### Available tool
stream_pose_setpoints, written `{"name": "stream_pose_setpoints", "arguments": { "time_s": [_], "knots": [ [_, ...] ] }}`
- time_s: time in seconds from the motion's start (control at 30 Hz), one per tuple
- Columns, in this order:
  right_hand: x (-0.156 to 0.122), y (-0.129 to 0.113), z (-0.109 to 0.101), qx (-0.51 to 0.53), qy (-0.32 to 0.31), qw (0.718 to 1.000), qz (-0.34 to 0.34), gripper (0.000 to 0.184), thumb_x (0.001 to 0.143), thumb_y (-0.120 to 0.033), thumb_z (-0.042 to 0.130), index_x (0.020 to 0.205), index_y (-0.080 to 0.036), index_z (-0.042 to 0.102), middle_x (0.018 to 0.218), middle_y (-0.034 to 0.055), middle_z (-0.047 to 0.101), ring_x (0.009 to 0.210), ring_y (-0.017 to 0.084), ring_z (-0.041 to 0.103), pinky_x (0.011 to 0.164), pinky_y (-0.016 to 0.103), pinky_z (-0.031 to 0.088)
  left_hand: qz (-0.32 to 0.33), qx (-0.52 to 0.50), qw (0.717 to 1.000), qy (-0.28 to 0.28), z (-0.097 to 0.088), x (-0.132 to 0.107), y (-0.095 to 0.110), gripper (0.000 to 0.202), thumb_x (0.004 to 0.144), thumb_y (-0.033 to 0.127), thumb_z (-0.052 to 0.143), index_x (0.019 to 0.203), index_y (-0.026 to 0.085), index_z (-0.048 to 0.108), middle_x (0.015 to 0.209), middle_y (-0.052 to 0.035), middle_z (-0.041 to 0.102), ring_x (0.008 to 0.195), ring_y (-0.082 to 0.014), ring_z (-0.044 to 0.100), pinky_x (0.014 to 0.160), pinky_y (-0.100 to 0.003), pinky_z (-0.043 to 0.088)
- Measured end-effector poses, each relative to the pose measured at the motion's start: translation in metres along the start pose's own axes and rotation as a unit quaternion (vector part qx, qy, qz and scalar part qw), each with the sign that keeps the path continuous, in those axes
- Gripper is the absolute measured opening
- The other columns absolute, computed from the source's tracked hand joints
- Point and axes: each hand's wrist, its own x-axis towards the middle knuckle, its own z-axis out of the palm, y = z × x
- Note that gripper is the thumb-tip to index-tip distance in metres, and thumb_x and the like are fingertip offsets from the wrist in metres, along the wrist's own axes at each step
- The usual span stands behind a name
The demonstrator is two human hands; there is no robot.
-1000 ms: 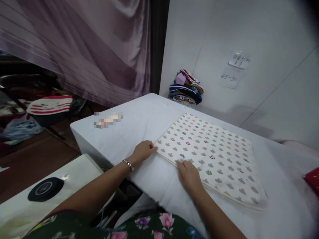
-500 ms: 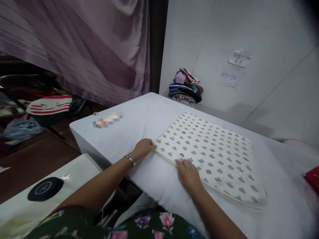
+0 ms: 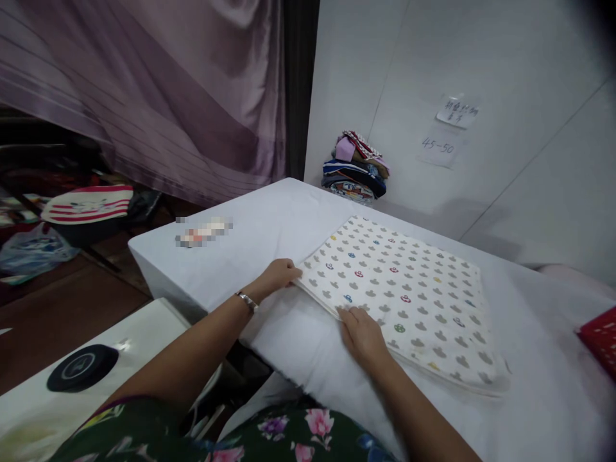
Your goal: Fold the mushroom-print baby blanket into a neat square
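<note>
A: Position of the cloth (image 3: 418, 301)?

B: On the bench (image 3: 250, 221), patterned side up, near-left corner slightly raised.

A: State of the hands?

B: Apart. The left hand (image 3: 279, 274) is clamped on that corner; the right hand (image 3: 364, 337) bears on the near edge, fingers bent. Whether it pinches cannot be told; its palm side is hidden.

A: Other obscured points?

B: The item (image 3: 205, 232) on the bench's left part is pixelated and unidentifiable. The red thing (image 3: 601, 340) is cut off at the right. The base of the stack (image 3: 356, 170) beyond the bench is hard to make out.

A: Changes against half a second ago?

B: The left hand stands slightly higher, the corner with it. The right hand keeps its place on the edge. Slightly more of the red thing shows.
</note>
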Motion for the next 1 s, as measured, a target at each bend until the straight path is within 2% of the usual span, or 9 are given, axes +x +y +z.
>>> {"name": "stream_pose_setpoints", "arguments": {
  "time_s": [0.2,0.33,0.4,0.47,0.5,0.57,0.63,0.87,1.0],
  "knots": [
    [0.004,-0.011,-0.005,-0.026,-0.024,0.999,0.002,0.027,0.085,-0.012,0.045,0.106,-0.017,0.061,0.082,0.0071,0.058,0.076,0.019,0.052,0.065,0.028,0.039,-0.012,0.047,0.998,0.029,0.008,-0.007,-0.006,0.006,0.073,0.023,0.050,0.071,0.018,0.052,0.076,-0.0057,0.063,0.074,-0.0204,0.058,0.059,-0.028,0.037],
    [0.004,-0.011,-0.004,-0.016,-0.027,1.000,0.003,0.026,0.084,-0.012,0.048,0.106,-0.017,0.061,0.084,0.0070,0.058,0.078,0.019,0.052,0.067,0.027,0.040,-0.007,0.053,0.996,0.065,0.015,-0.014,-0.011,0.010,0.077,0.029,0.050,0.079,0.020,0.052,0.077,-0.0037,0.062,0.072,-0.0196,0.056,0.059,-0.029,0.037],
    [0.003,-0.009,-0.003,-0.009,-0.029,1.000,0.005,0.029,0.084,-0.012,0.048,0.110,-0.016,0.059,0.086,0.0074,0.059,0.079,0.019,0.052,0.068,0.027,0.040,0.040,0.047,0.990,0.126,0.016,-0.021,-0.014,0.017,0.080,0.036,0.053,0.084,0.019,0.053,0.084,-0.0039,0.062,0.075,-0.0187,0.056,0.062,-0.029,0.039],
    [0.003,-0.009,-0.003,-0.002,-0.029,1.000,0.006,0.031,0.085,-0.012,0.047,0.114,-0.016,0.058,0.087,0.0077,0.059,0.080,0.019,0.052,0.068,0.028,0.041,0.143,0.041,0.973,0.176,0.019,-0.030,-0.016,0.019,0.083,0.038,0.052,0.085,0.019,0.054,0.090,-0.0049,0.061,0.082,-0.0181,0.055,0.069,-0.030,0.041],
    [0.002,-0.009,-0.004,0.001,-0.028,1.000,0.006,0.031,0.085,-0.013,0.046,0.115,-0.015,0.058,0.087,0.0078,0.059,0.080,0.019,0.052,0.069,0.028,0.041,0.207,0.039,0.961,0.181,0.021,-0.034,-0.017,0.019,0.085,0.037,0.051,0.085,0.019,0.055,0.092,-0.0050,0.060,0.084,-0.0176,0.054,0.073,-0.030,0.041],
    [0.002,-0.009,-0.004,0.006,-0.027,1.000,0.007,0.031,0.086,-0.014,0.046,0.115,-0.015,0.058,0.087,0.0079,0.058,0.080,0.020,0.052,0.068,0.029,0.040,0.322,0.034,0.934,0.152,0.026,-0.040,-0.015,0.017,0.087,0.034,0.050,0.084,0.020,0.059,0.093,-0.0044,0.060,0.088,-0.0167,0.054,0.079,-0.031,0.041],
    [0.002,-0.009,-0.005,0.006,-0.027,1.000,0.006,0.031,0.086,-0.014,0.046,0.115,-0.015,0.057,0.087,0.0079,0.058,0.080,0.020,0.051,0.068,0.029,0.040,0.388,0.032,0.914,0.112,0.032,-0.042,-0.012,0.014,0.086,0.032,0.052,0.088,0.021,0.061,0.094,-0.0039,0.061,0.089,-0.0165,0.054,0.080,-0.031,0.041],
    [0.000,-0.008,-0.003,0.008,-0.021,1.000,0.007,0.031,0.087,-0.016,0.047,0.116,-0.017,0.057,0.087,0.0067,0.057,0.079,0.019,0.049,0.068,0.028,0.038,0.439,0.054,0.895,0.049,0.035,-0.029,0.001,0.024,0.091,0.025,0.041,0.081,0.019,0.063,0.086,-0.0040,0.061,0.083,-0.0150,0.053,0.078,-0.030,0.041],
    [-0.001,-0.008,-0.003,0.018,-0.015,1.000,0.008,0.031,0.086,-0.016,0.047,0.115,-0.017,0.056,0.086,0.0066,0.056,0.079,0.019,0.049,0.068,0.028,0.037,0.436,0.065,0.897,0.038,0.033,-0.029,0.002,0.026,0.093,0.026,0.037,0.083,0.018,0.060,0.084,-0.0034,0.060,0.081,-0.0153,0.052,0.077,-0.030,0.041]
  ]
}}
